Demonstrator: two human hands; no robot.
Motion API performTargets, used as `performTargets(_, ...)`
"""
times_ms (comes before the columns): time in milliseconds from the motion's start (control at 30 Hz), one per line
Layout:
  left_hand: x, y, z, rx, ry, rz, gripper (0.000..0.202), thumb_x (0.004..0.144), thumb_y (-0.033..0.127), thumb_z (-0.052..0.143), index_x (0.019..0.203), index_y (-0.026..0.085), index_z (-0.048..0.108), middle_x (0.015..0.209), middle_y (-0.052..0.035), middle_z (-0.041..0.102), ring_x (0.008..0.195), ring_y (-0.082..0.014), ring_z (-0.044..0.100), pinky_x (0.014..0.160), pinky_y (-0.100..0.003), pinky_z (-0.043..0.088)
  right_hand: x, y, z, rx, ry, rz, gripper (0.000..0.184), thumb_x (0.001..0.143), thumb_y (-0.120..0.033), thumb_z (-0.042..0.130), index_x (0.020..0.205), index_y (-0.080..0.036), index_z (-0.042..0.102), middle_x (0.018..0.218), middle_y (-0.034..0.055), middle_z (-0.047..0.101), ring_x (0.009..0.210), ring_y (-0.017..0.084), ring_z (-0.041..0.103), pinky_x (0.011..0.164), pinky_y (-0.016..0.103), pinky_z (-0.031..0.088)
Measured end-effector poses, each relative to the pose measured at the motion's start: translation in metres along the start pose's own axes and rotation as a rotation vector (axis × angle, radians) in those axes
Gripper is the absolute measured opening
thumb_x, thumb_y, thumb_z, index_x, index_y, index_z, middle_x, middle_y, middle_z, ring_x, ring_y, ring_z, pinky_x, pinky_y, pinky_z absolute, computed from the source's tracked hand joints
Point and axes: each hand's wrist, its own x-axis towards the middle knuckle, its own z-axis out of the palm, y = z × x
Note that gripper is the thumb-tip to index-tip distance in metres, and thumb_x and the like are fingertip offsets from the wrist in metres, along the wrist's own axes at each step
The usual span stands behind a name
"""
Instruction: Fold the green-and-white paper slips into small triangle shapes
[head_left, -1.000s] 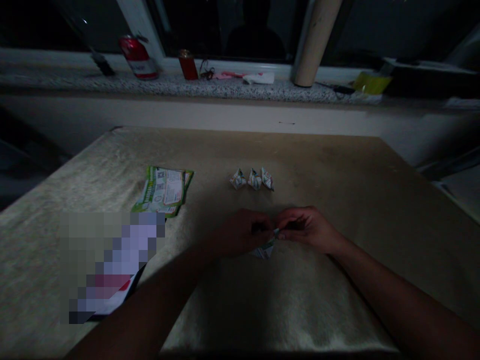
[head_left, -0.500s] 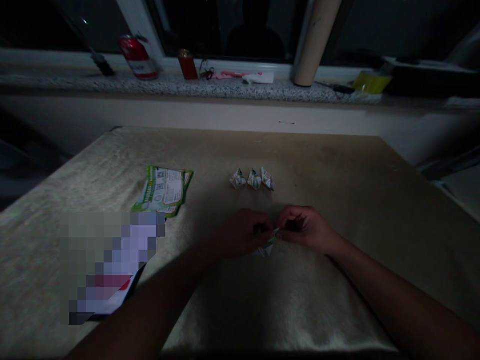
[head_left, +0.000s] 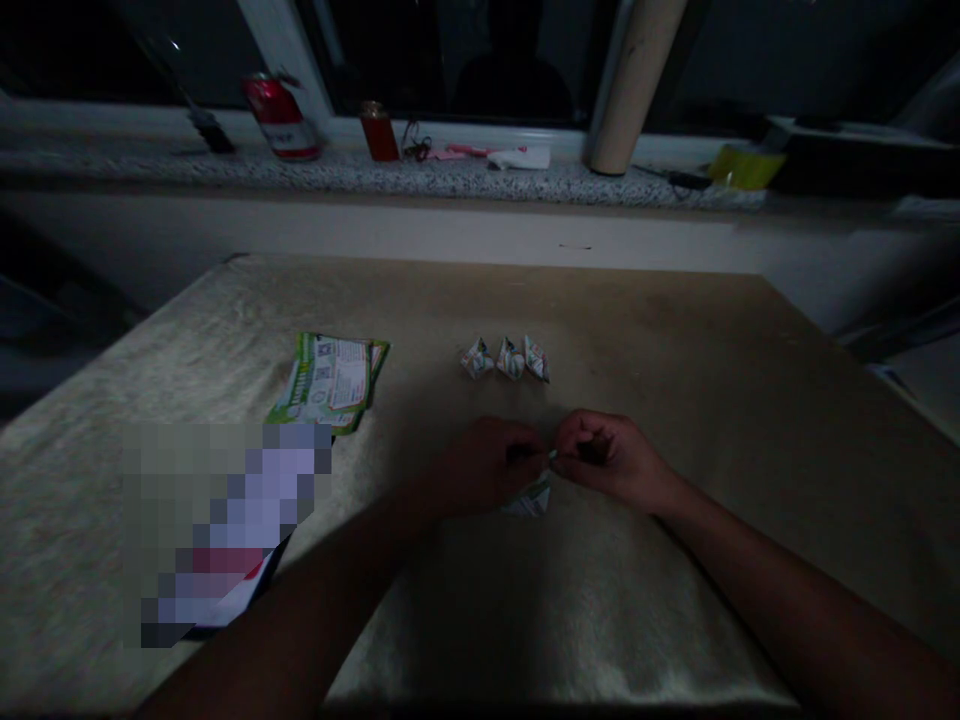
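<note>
My left hand [head_left: 495, 465] and my right hand [head_left: 619, 460] meet above the middle of the table, both closed with thumbs and fingertips pinched together. Between them they grip a folded paper piece [head_left: 534, 498] with white and green print. Its small top tip shows between the two pinches, while part of its left side is hidden behind my left fingers. Just beyond my hands stand three small folded paper pieces in a row: the left one [head_left: 477, 359], the middle one [head_left: 511, 359] and the right one [head_left: 536, 359].
Flat green-and-white printed packets [head_left: 330, 385] lie on the cloth-covered table [head_left: 660, 330] to the left. Nearer me is a pixelated flat item [head_left: 274, 490]. On the windowsill [head_left: 352, 178] stand a red can [head_left: 281, 118], a small orange-red bottle [head_left: 379, 132] and a cardboard tube [head_left: 634, 90].
My hands stay nearly in place, still pinching. The folded paper piece has shifted slightly between them, and its lower part looks a little wider. The view has moved very slightly.
</note>
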Motion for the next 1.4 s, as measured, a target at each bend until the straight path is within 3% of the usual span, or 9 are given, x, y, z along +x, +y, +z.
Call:
performTargets(233,-0.003,0.006,-0.001,-0.277,-0.019,-0.030,0.032,0.091,0.040,0.055,0.077,0.013,0.064,0.063,0.0036,0.047,0.058,-0.0082,0.041,0.054,-0.020,0.033,-0.003,-0.007,-0.004,-0.131,-0.027,-0.105,0.024,0.098,-0.035,0.051,0.083,-0.018,0.057,0.066,-0.0015,0.058,0.057,0.010,0.048,0.055,0.022,0.036)
performTargets(367,-0.003,0.007,0.001,-0.308,0.055,-0.071,0.033,0.090,0.042,0.057,0.078,0.012,0.065,0.063,0.0029,0.051,0.057,-0.0085,0.044,0.054,-0.020,0.036,-0.003,-0.010,-0.003,-0.308,-0.048,-0.212,0.037,0.102,-0.034,0.044,0.070,-0.018,0.055,0.062,-0.0020,0.051,0.055,0.010,0.045,0.054,0.023,0.035)
performTargets(533,-0.001,0.010,0.003,-0.294,0.078,-0.054,0.033,0.090,0.042,0.054,0.078,0.012,0.065,0.066,0.0017,0.055,0.060,-0.0093,0.047,0.056,-0.021,0.038,-0.003,-0.010,0.001,-0.431,-0.045,-0.275,0.035,0.101,-0.031,0.043,0.069,-0.020,0.048,0.061,-0.0025,0.047,0.055,0.010,0.045,0.053,0.023,0.034)
performTargets(767,0.000,0.014,0.005,-0.171,0.119,-0.033,0.033,0.091,0.040,0.052,0.077,0.013,0.065,0.066,0.0009,0.057,0.061,-0.0102,0.050,0.057,-0.022,0.038,-0.004,-0.007,0.000,-0.331,-0.046,-0.216,0.026,0.094,-0.027,0.049,0.069,-0.020,0.047,0.057,-0.0056,0.038,0.051,0.009,0.035,0.049,0.022,0.029)
performTargets(933,-0.002,0.017,0.005,-0.141,0.166,-0.005,0.031,0.092,0.037,0.051,0.076,0.014,0.064,0.064,0.0015,0.057,0.059,-0.0101,0.050,0.056,-0.022,0.037,-0.002,-0.010,0.004,-0.132,0.041,-0.147,0.017,0.087,-0.029,0.060,0.076,-0.019,0.053,0.062,-0.0041,0.047,0.054,0.009,0.040,0.050,0.021,0.032)
performTargets(1133,-0.002,0.021,0.005,0.016,0.237,0.024,0.030,0.092,0.037,0.051,0.074,0.016,0.064,0.066,0.0007,0.059,0.064,-0.0119,0.053,0.063,-0.025,0.037,0.000,-0.013,0.008,0.092,0.068,0.003,0.026,0.080,-0.038,0.069,0.072,-0.019,0.053,0.057,-0.0056,0.045,0.048,0.007,0.033,0.046,0.020,0.027)
performTargets(1400,-0.002,0.017,0.009,0.099,0.262,0.034,0.027,0.092,0.035,0.053,0.078,0.017,0.067,0.072,-0.0011,0.065,0.069,-0.0137,0.055,0.069,-0.027,0.039,0.002,-0.009,0.009,0.194,0.116,0.071,0.023,0.072,-0.033,0.073,0.067,-0.018,0.056,0.053,-0.0062,0.045,0.046,0.007,0.032,0.045,0.021,0.025)
